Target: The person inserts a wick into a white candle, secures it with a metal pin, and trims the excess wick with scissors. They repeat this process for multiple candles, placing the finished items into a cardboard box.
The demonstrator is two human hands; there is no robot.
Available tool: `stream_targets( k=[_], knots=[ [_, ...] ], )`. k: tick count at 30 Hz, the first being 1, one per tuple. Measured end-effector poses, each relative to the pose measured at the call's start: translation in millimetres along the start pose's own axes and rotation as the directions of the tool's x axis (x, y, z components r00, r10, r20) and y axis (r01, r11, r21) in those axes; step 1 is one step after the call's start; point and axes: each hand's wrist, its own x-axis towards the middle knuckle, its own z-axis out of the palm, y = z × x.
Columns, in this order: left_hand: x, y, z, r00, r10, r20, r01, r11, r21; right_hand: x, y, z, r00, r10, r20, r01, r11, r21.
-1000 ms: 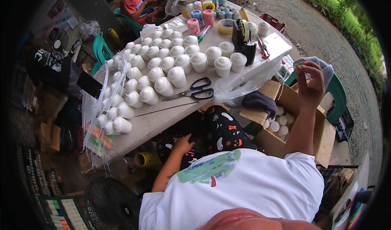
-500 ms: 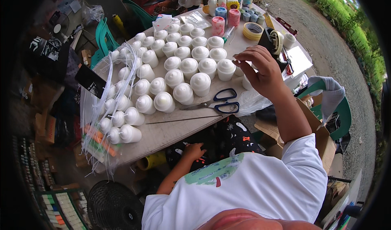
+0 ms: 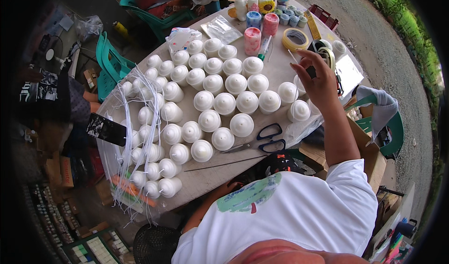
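My right hand [image 3: 319, 72] is raised over the right side of the table, thumb and forefinger pinched on a thin white strand [image 3: 293, 57]. Below and left of it stand several rows of white dome-topped candles [image 3: 242, 125]. Some at the near left lie tilted, with white wicks sticking out. Long white strands [image 3: 128, 137] hang over the table's left edge. Dark-handled scissors [image 3: 270, 138] lie open near the front edge. My left forearm [image 3: 202, 211] reaches toward the table's front edge; its hand is hidden there, so its fingers cannot be judged.
Beyond the candles stand red candles [image 3: 252, 41], a yellow tape roll [image 3: 295, 39] and a green-capped marker [image 3: 264, 47]. A tape dispenser [image 3: 329, 60] is behind my right hand. Green chairs [image 3: 108, 60] flank the table [image 3: 206, 163]. A black fan [image 3: 156, 245] stands at lower left.
The view has shifted, so the table and candles sit differently in it. My right hand stays raised and pinched, now nearer the tape roll. My left hand has gone out of sight.
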Motion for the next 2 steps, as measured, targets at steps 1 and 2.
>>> stream_targets(
  k=[1,2],
  knots=[
    [-17.0,5.5,-9.6,0.999,-0.032,0.016,0.032,0.999,-0.019,2.7,-0.5,0.0,0.999,0.036,0.007,-0.036,0.999,0.010],
    [-31.8,7.7,-13.9,0.997,-0.074,0.027,0.075,0.996,-0.056,6.2,1.1,1.1,0.997,0.069,0.015,-0.069,0.997,0.018]
  ],
)
